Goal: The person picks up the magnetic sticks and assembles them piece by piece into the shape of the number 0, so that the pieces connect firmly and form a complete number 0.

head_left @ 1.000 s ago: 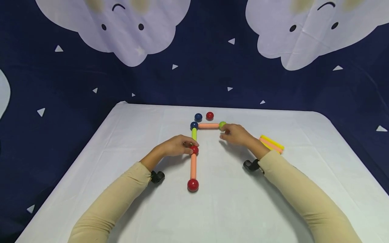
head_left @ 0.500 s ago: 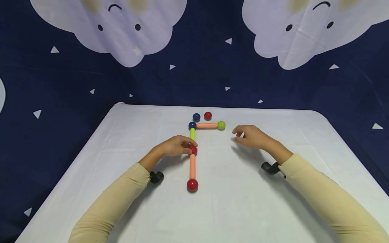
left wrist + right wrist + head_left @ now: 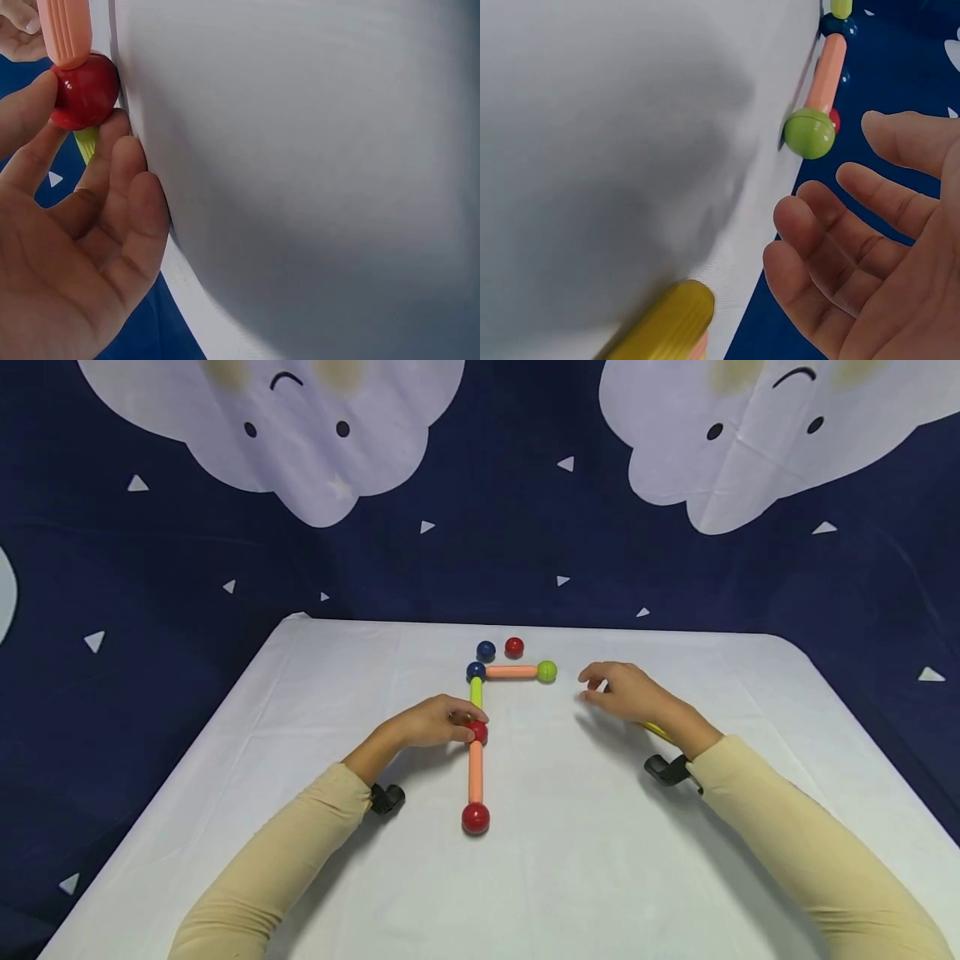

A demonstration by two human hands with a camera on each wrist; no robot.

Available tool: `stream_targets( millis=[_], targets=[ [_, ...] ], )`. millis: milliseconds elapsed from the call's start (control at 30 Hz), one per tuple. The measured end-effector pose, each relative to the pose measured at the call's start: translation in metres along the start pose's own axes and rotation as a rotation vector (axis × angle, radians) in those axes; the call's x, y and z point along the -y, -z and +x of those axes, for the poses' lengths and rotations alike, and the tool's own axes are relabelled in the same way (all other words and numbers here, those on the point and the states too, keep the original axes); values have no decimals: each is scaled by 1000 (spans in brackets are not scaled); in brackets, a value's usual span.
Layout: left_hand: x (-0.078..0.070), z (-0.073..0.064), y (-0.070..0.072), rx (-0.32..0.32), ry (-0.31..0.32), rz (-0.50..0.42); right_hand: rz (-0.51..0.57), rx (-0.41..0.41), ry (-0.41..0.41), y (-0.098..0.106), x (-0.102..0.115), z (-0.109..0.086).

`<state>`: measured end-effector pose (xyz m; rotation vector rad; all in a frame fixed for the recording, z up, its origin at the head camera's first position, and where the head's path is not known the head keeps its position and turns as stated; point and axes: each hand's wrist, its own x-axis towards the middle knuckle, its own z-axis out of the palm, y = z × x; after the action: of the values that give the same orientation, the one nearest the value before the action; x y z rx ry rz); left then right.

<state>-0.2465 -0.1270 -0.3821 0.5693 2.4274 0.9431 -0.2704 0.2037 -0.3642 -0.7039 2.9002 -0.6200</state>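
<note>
My left hand [image 3: 433,722] pinches a red ball [image 3: 88,91] between thumb and fingers. From that ball an orange rod [image 3: 476,772] runs down to a second red ball [image 3: 476,818]. On its far side a green rod [image 3: 476,692] leads to a blue ball [image 3: 476,671]. Another orange rod [image 3: 512,672] joins the blue ball to a green ball [image 3: 547,671]. To the right of the green ball, and apart from it, my right hand [image 3: 624,691] hovers with loosely curved fingers, holding nothing. A yellow rod [image 3: 667,322] lies below it, mostly hidden by the wrist in the head view.
Behind the joined pieces, a loose blue ball [image 3: 486,650] and a loose red ball [image 3: 513,647] lie near the far edge of the white table [image 3: 360,902]. A dark blue patterned cloth [image 3: 510,560] hangs beyond it.
My right hand has let go of the green ball and moved right, over the yellow and orange rods there. The left hand stays on the red ball.
</note>
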Motion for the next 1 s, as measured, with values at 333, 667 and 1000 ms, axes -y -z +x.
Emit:
stream_targets(
  millis=[333,667,1000],
  targets=[
    [-1,1,-1,3,16,-3,-163,-16,16,-2,-7,-27],
    [-1,-1,0,-14,32,-4,-334,-57,-81,-2,-21,-56],
    [-1,1,-1,-3,37,6,-183,-97,-69,-6,-27,-61]
  ],
)
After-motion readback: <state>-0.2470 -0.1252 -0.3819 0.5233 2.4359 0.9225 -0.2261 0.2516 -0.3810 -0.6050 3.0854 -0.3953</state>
